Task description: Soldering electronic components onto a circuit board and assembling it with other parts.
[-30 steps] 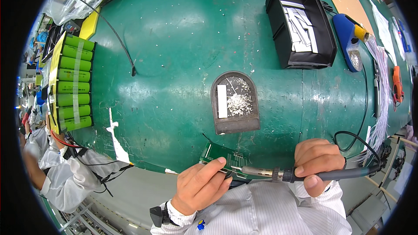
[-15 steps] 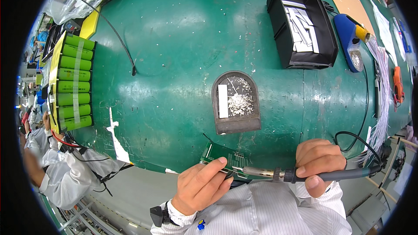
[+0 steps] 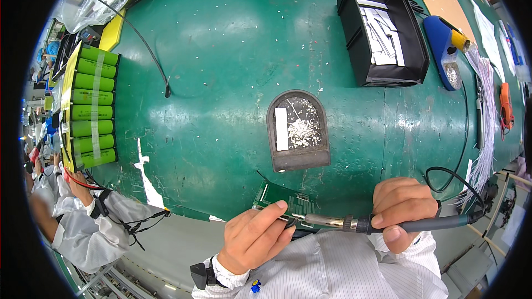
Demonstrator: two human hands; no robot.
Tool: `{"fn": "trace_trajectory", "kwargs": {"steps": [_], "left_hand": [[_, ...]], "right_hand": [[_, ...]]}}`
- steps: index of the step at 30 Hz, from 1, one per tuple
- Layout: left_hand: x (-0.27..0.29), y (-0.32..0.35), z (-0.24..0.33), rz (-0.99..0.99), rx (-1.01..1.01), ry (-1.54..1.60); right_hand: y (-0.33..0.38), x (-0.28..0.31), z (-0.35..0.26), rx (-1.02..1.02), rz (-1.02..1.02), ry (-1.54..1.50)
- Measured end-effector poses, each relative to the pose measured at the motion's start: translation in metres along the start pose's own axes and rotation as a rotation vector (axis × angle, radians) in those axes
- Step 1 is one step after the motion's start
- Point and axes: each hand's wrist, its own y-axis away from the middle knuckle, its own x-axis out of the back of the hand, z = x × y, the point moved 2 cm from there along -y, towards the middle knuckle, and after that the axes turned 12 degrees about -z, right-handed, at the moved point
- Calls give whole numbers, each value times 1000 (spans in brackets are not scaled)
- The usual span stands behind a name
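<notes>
My left hand is closed on the near edge of a green circuit board, the index finger lying along its top side. A black wire end pokes out from the board's far left corner. In my right hand is a soldering iron, its dark handle gripped between thumb and fingers. The iron points left, and its tip lies at the board's near edge, close to my left fingertips. Exact contact there is too small to tell. Beyond the board sits a dark arched tray with white scraps and a white strip.
A black bin of white strips stands at the far right, beside a blue iron stand and a bundle of pale wires. A green cell battery pack lies left. At lower left, a co-worker's white sleeve reaches in.
The iron has shifted very slightly left along with my right hand. My left hand keeps its hold on the board. The co-worker's arm at the left has moved toward the battery pack.
</notes>
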Motion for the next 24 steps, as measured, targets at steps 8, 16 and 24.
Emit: {"fn": "trace_trajectory", "kwargs": {"steps": [8,16,24], "left_hand": [[0,1,0,-2,1,-4],[1,0,0,-15,-4,-2],[2,0,0,-20,-4,-1]], "right_hand": [[0,0,1,19,-6,1],[-1,-1,1,27,9,0],[0,-2,1,22,10,-7]]}}
